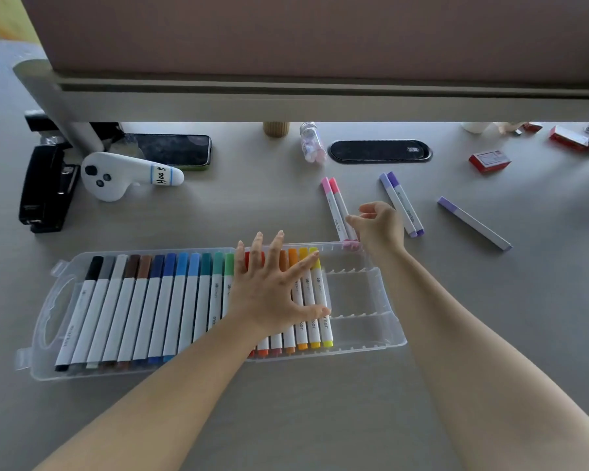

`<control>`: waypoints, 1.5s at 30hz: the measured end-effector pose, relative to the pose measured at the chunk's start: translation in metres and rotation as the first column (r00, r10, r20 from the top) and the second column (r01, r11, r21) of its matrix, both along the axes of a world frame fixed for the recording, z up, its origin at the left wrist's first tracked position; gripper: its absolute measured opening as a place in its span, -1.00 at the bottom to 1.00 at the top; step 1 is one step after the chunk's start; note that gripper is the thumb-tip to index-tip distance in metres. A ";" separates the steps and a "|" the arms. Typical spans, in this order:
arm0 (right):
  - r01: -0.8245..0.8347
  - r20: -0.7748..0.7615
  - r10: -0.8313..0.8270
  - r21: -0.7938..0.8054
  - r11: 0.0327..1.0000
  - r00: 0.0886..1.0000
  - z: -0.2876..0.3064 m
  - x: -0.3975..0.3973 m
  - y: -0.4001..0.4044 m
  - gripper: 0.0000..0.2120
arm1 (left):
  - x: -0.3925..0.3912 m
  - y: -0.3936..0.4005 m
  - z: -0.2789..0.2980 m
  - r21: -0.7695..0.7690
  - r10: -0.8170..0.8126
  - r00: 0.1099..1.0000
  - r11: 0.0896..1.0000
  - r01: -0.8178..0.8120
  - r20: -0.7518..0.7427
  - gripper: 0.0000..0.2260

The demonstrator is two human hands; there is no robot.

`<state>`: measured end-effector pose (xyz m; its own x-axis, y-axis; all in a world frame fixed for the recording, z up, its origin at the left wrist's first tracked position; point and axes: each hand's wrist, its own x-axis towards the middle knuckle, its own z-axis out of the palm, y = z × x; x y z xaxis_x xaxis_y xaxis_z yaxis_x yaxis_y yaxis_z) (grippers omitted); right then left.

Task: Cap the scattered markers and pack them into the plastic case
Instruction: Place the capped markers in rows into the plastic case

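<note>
A clear plastic case lies on the desk, its slots filled from the left with several capped markers, black through yellow. Its right end holds no markers. My left hand lies flat with fingers spread on the red, orange and yellow markers. My right hand hovers just beyond the case's far right corner, fingers loosely curled, touching or nearly touching two pink markers lying together on the desk. Two purple markers lie right of that hand. A single lilac marker lies farther right.
A black stapler, a white controller and a phone sit at the back left. A small glass bottle and a black cable grommet are behind the markers. Red boxes lie at the back right. A raised shelf overhangs the rear.
</note>
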<state>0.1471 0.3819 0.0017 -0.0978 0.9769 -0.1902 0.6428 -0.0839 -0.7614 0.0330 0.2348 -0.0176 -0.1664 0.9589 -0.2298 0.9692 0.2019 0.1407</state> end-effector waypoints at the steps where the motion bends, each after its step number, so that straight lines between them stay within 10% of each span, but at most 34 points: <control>1: -0.009 0.024 0.009 0.002 1.000 1.000 0.000 -0.002 0.002 -0.64 | 0.000 0.000 -0.001 0.008 0.003 1.000 1.000 -0.003 -0.006 -0.23; 14: -0.038 0.152 0.043 -0.030 0.999 0.987 0.003 -0.019 0.012 -0.71 | 0.000 -0.001 -0.003 0.038 -0.004 1.000 0.999 0.005 -0.021 -0.15; 26: -0.134 -0.342 0.009 -0.343 0.930 0.940 0.040 0.015 -0.019 -0.91 | -0.005 -0.005 -0.005 0.047 0.001 1.000 0.999 0.000 -0.014 -0.10; 33: -0.314 -0.132 0.286 -0.365 0.876 0.949 0.029 0.015 -0.062 -0.93 | -0.028 -0.020 0.004 0.008 0.099 0.990 0.995 -0.100 0.100 0.25; 45: -0.385 0.160 0.450 -0.320 0.866 0.879 0.019 -0.004 -0.089 -0.84 | -0.031 -0.032 0.010 0.002 0.103 0.979 0.994 -0.105 0.177 0.26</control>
<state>0.1436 0.2926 0.0202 -0.4083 0.7600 -0.5057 0.8122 0.0495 -0.5813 0.0020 0.2026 -0.0077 -0.2231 0.9412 -0.2537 0.9026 0.2978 0.3108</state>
